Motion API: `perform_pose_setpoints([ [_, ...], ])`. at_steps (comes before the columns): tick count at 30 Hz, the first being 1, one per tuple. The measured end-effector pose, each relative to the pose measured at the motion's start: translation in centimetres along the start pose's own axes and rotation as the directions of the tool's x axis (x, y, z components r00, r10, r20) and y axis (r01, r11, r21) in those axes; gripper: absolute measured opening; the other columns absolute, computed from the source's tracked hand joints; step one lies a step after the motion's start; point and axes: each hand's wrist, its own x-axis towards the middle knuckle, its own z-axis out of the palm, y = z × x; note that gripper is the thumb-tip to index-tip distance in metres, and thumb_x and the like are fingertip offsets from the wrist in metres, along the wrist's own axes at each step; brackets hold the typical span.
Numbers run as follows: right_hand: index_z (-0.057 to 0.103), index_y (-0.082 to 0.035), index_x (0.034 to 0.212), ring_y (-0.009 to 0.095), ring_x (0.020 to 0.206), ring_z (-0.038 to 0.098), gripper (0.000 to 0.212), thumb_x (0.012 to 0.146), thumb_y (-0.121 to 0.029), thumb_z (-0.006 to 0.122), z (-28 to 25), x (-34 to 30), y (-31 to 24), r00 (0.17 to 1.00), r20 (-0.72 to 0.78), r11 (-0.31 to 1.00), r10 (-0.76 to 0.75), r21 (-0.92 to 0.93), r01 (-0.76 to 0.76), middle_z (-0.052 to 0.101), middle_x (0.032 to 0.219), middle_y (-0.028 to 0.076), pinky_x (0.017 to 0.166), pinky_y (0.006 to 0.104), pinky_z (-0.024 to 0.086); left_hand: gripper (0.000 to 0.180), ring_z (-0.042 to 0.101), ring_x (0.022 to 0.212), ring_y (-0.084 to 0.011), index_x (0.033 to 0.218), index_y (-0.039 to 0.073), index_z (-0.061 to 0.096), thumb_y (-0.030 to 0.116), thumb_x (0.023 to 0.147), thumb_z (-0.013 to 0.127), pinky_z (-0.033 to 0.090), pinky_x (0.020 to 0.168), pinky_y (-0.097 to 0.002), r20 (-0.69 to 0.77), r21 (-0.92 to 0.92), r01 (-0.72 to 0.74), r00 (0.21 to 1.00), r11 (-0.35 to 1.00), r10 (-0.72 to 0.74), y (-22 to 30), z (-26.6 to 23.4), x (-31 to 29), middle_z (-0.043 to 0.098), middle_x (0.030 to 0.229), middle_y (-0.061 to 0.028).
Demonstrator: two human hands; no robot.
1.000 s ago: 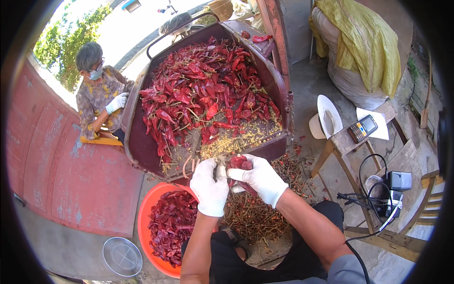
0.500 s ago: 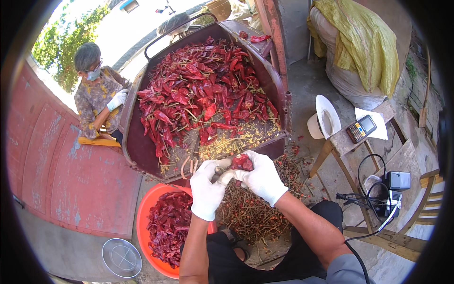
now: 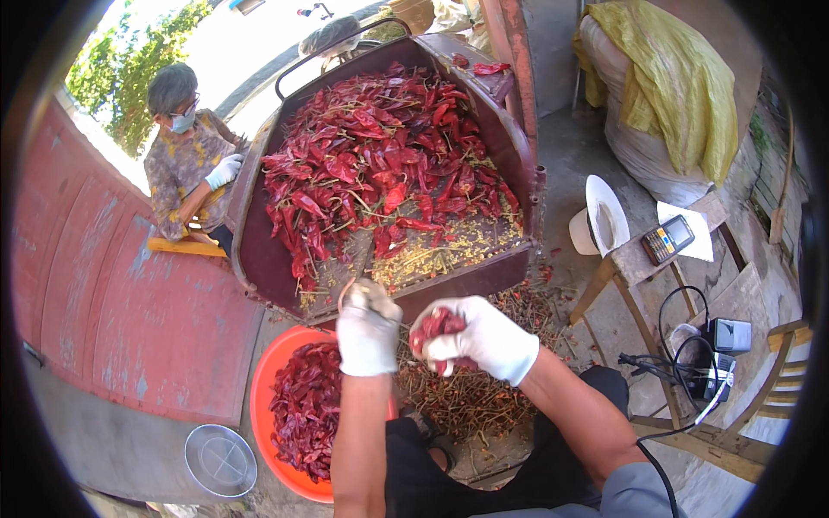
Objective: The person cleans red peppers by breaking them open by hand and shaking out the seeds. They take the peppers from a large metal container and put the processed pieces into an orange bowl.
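Just below the cart's edge (image 3: 449,281), the gloved right hand (image 3: 479,338) has its fingers wrapped round a bunch of dried red chillies (image 3: 439,325), while the left hand (image 3: 368,331), above the orange basin (image 3: 263,393), pinches a stem.

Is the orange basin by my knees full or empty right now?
Partly full. The orange basin holds a heap of dried red chillies on the side that shows; the left hand and forearm hide its right part.
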Motion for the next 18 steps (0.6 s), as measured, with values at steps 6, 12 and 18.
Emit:
perform_pose_setpoints([
  [6, 0.063, 0.000, 0.111, 0.012, 0.076, 0.065, 0.021, 0.091, -0.005, 0.069, -1.4, 0.0, -0.3, 0.985, -0.150, 0.995, -0.082, -0.066, 0.072, 0.067, 0.093, 0.005, 0.065, 0.0269, 0.055, 0.021, 0.058, 0.069, -0.0117, 0.090, 0.004, 0.065, 0.025, 0.096, 0.064, 0.048, 0.064, -0.0279, 0.112, 0.716, -0.145, 0.989, 0.683, 0.092, 2.8, 1.5, -0.8, 0.063, 0.073, -0.0016],
  [12, 0.063, -0.001, 0.112, 0.009, 0.074, 0.063, 0.021, 0.094, -0.009, 0.068, -1.4, 0.6, 0.1, 0.972, -0.187, 0.986, -0.139, -0.114, 0.119, 0.066, 0.089, 0.002, 0.063, 0.0256, 0.052, 0.028, 0.068, 0.092, -0.0235, 0.111, 0.007, 0.073, 0.016, 0.084, 0.074, 0.053, 0.084, -0.0326, 0.350, 0.900, -0.283, 0.922, -0.331, 0.163, 1.5, -0.2, -1.1, 0.072, 0.103, -0.0105],
  [18, 0.065, -0.003, 0.113, 0.015, 0.067, 0.061, 0.027, 0.092, -0.020, 0.069, -2.6, 1.8, 2.0, 0.919, -0.277, 0.891, -0.280, -0.430, 0.142, 0.067, 0.079, 0.007, 0.065, 0.0311, 0.050, 0.035, 0.067, 0.099, -0.0281, 0.118, 0.007, 0.069, 0.021, 0.087, 0.072, 0.053, 0.087, -0.0369, 0.289, 0.864, -0.160, 0.934, -0.477, 0.211, 2.4, -4.2, 1.5, 0.070, 0.107, -0.0142],
])
